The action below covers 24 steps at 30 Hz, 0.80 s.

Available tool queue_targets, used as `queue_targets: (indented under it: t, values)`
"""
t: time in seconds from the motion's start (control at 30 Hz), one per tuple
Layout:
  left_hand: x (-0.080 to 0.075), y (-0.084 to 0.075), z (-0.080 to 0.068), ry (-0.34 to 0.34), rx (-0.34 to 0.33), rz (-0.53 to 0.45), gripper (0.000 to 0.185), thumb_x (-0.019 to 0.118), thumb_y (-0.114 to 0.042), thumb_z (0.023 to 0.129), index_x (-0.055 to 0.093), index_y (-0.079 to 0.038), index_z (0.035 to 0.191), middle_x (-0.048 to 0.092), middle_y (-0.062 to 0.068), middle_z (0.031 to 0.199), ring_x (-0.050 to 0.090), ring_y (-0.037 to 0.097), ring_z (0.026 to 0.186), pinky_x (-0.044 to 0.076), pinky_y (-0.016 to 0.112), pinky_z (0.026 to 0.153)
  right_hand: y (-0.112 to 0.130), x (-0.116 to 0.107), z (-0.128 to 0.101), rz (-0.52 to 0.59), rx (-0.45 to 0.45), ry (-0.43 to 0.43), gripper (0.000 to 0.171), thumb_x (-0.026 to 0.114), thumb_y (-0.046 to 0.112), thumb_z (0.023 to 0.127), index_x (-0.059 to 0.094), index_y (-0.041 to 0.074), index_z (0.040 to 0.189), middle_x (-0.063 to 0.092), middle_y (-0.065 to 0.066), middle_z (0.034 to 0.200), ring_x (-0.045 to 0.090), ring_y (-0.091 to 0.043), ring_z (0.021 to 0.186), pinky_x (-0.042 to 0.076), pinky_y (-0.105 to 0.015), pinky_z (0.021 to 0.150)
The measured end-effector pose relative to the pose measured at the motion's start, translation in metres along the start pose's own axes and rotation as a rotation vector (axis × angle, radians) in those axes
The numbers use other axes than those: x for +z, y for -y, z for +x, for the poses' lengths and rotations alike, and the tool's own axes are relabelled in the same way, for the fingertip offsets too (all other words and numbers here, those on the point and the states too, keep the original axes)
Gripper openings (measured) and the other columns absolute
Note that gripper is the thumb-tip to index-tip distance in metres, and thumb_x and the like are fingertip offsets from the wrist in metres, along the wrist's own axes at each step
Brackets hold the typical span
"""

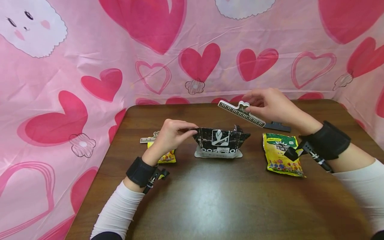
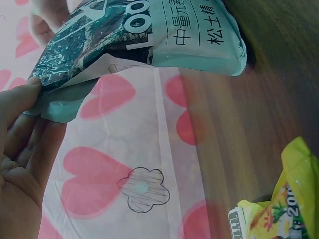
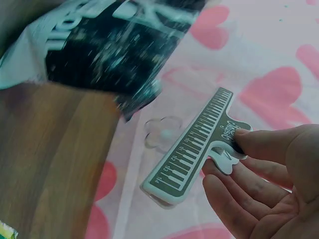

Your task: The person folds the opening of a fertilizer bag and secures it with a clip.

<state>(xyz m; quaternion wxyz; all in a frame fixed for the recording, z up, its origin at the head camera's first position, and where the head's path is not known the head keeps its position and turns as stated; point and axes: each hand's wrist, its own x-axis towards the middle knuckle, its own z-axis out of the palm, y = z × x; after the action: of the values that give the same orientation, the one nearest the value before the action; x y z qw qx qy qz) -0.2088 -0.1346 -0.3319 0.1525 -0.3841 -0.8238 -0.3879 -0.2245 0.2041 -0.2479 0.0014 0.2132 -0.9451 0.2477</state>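
The left hand point(image 1: 168, 135) pinches the top left corner of the black bag point(image 1: 221, 141), which stands upright near the middle of the table point(image 1: 210, 200). The right hand point(image 1: 270, 105) pinches the handle of a piano-key clip point(image 1: 241, 113), raised over the bag's right side toward the table's far edge. A yellow packet point(image 1: 282, 155) lies toward the right edge, and another, seemingly clipped, sits behind the left hand.

The head camera looked forward and down from the near table point(image 1: 210, 200) edge toward the far heart-printed backdrop point(image 1: 192, 50). The left wrist camera sat close under the left hand point(image 2: 20, 164), facing the black bag point(image 2: 99, 35). The right wrist camera looked up close at the piano-key clip point(image 3: 194, 149). All three views shared that bag.
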Motion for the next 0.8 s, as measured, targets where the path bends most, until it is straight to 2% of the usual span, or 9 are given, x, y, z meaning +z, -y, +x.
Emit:
queue_targets:
  t: [0.1, 0.2, 0.33, 0.53, 0.8]
  values:
    - [0.001, 0.0, 0.0, -0.003, 0.002, 0.01, 0.016, 0.077, -0.013, 0.086, 0.079, -0.007, 0.101, 0.078, 0.006, 0.092, 0.073, 0.011, 0.077, 0.06, 0.037, 0.066, 0.006, -0.003, -0.005, 0.002, -0.038, -0.006, 0.036, 0.074, 0.016, 0.089, 0.068, 0.01, 0.124, 0.075, -0.009, 0.103, 0.07, -0.022, 0.09, 0.057, -0.028, 0.077]
    - [0.001, 0.0, 0.001, -0.006, 0.005, 0.014, 0.015, 0.077, -0.013, 0.086, 0.079, -0.007, 0.1, 0.078, 0.006, 0.091, 0.072, 0.011, 0.075, 0.06, 0.038, 0.065, 0.009, -0.004, -0.01, 0.013, -0.088, -0.018, 0.033, 0.076, 0.014, 0.087, 0.071, 0.011, 0.12, 0.076, -0.005, 0.098, 0.068, -0.014, 0.081, 0.052, -0.018, 0.069]
    - [0.002, 0.0, 0.001, -0.007, 0.004, 0.018, 0.015, 0.077, -0.013, 0.086, 0.079, -0.008, 0.1, 0.078, 0.006, 0.091, 0.072, 0.01, 0.075, 0.059, 0.035, 0.064, 0.013, -0.003, -0.016, 0.034, -0.136, -0.02, 0.031, 0.078, 0.012, 0.085, 0.073, 0.014, 0.115, 0.076, -0.001, 0.095, 0.067, -0.01, 0.077, 0.053, -0.019, 0.067]
    - [0.003, 0.0, 0.002, -0.004, -0.003, 0.028, 0.016, 0.077, -0.014, 0.086, 0.079, -0.008, 0.1, 0.078, 0.005, 0.091, 0.072, 0.009, 0.076, 0.058, 0.026, 0.066, 0.018, -0.003, -0.023, 0.067, -0.126, 0.015, 0.03, 0.077, 0.015, 0.086, 0.072, 0.018, 0.115, 0.075, 0.002, 0.095, 0.066, -0.009, 0.077, 0.054, -0.02, 0.067]
    - [0.004, 0.0, 0.003, -0.006, -0.012, 0.017, 0.017, 0.077, -0.013, 0.086, 0.079, -0.008, 0.102, 0.078, 0.006, 0.093, 0.073, 0.011, 0.079, 0.059, 0.029, 0.067, 0.02, -0.002, -0.025, 0.052, -0.15, 0.024, 0.032, 0.079, 0.014, 0.084, 0.072, 0.018, 0.115, 0.076, 0.002, 0.096, 0.065, -0.008, 0.073, 0.054, -0.022, 0.063]
